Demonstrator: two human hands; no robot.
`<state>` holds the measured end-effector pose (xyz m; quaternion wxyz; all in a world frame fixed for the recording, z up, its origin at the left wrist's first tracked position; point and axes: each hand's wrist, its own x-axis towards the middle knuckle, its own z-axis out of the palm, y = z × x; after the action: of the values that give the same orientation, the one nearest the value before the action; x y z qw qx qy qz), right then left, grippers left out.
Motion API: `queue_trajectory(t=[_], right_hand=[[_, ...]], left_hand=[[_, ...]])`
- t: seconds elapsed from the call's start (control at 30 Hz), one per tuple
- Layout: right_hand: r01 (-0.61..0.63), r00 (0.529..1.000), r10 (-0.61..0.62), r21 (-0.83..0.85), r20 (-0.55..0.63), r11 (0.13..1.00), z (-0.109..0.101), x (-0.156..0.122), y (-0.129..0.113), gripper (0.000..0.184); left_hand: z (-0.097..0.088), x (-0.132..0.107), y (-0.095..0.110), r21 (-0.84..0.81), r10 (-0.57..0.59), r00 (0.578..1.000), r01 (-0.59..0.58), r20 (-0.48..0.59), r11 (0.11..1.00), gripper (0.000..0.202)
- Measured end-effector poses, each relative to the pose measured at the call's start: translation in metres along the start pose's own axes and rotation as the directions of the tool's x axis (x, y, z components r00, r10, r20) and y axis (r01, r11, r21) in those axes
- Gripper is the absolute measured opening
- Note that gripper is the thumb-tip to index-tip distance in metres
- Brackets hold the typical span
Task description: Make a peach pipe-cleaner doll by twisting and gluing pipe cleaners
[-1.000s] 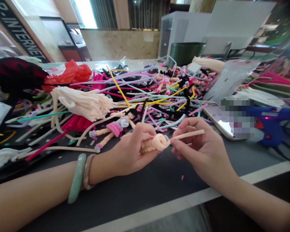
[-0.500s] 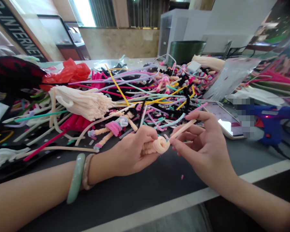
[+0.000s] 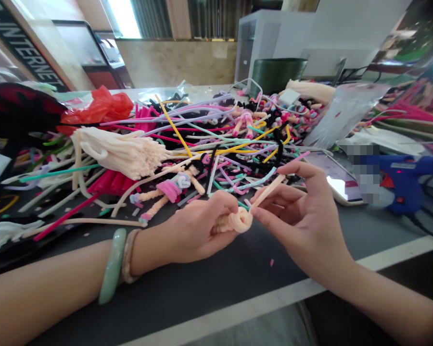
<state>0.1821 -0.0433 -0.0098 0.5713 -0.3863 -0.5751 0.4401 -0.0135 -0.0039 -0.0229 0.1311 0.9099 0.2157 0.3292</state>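
In the head view, my left hand (image 3: pixel 205 223) is closed around a cream pipe-cleaner piece (image 3: pixel 242 220), whose near end is wound into a round coil. From that coil a straight cream pipe-cleaner end (image 3: pixel 269 191) runs up to the right. The fingers and thumb of my right hand (image 3: pixel 299 206) pinch this end beside the coil. Behind my left hand lies a pipe-cleaner doll (image 3: pixel 168 191) with a pink middle and cream limbs. Part of the piece is hidden inside my left palm.
Loose coloured pipe cleaners (image 3: pixel 216 129) cover the back of the table. A cream bundle (image 3: pixel 120 151) lies at left. To the right are a phone (image 3: pixel 334 175) and a blue glue gun (image 3: pixel 404 185) with its cable. A green round container (image 3: pixel 278 74) stands behind.
Both hands stay close together on the cream piece. The free pipe-cleaner end and my right fingers have shifted slightly left, and the whole view has moved a little.
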Motion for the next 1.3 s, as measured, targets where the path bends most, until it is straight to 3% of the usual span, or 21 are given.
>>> queue_trajectory(t=[0.57, 0.9, 1.07, 1.3], right_hand=[[-0.024, 0.999, 0.025, -0.055, 0.028, 0.998, 0.0, -0.0016, -0.0036, 0.041], [-0.043, 0.999, 0.045, -0.082, 0.023, 0.996, -0.0013, -0.0023, -0.001, 0.047], [-0.093, 0.995, 0.095, -0.118, 0.009, 0.989, -0.0029, -0.0019, -0.0012, 0.039], [-0.012, 1.0, 0.018, -0.221, 0.023, 0.975, -0.0025, -0.001, -0.0033, 0.022]], left_hand=[[-0.0025, 0.0027, 0.0029, -0.017, 0.046, 0.999, -0.045, 0.023, 0.999, 0.024], [-0.002, 0.0008, 0.0013, -0.033, 0.048, 0.998, -0.047, 0.042, 0.998, 0.024], [-0.0016, 0.0011, 0.0015, -0.063, 0.045, 0.998, -0.042, 0.048, 0.997, 0.026], [-0.0018, -0.0006, 0.0005, -0.054, 0.026, 0.997, -0.022, 0.077, 0.998, 0.025]])
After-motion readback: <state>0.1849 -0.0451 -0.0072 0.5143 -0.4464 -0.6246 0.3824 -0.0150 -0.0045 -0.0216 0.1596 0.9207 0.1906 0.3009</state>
